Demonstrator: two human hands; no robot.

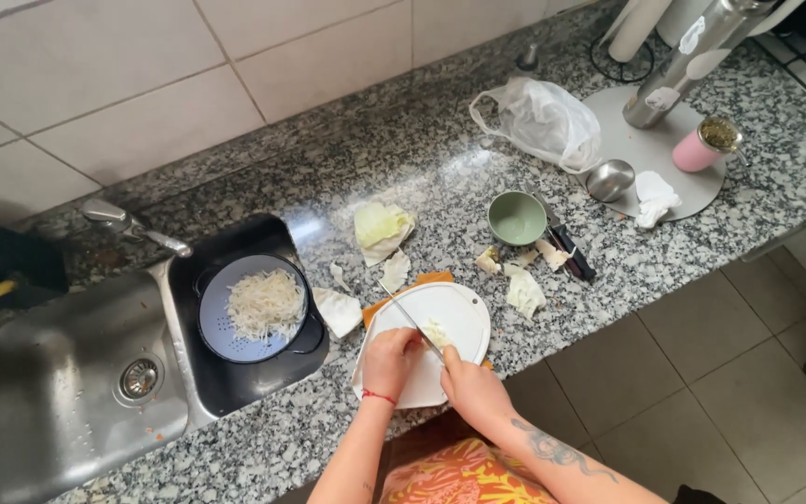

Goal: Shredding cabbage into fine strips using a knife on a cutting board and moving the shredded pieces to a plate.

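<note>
My right hand (469, 383) grips the handle of a knife (409, 322) whose blade slants up to the left over a white cutting board (459, 313). My left hand (390, 362) rests fingers-down on the board beside the blade, next to a small pale piece of cabbage (436, 332). The board lies on an orange mat (426, 278) near the counter's front edge. A blue colander (219, 327) with shredded cabbage (266, 303) sits in a dark pan on the left.
Cabbage leaves (382, 227) and scraps (524, 291) lie around the board on the granite counter (422, 149). A green bowl (517, 217), a dark-handled tool (570, 251), a plastic bag (545, 119), a steel cup (610, 179) and a pink cup (700, 149) stand right. A steel sink (67, 392) is far left.
</note>
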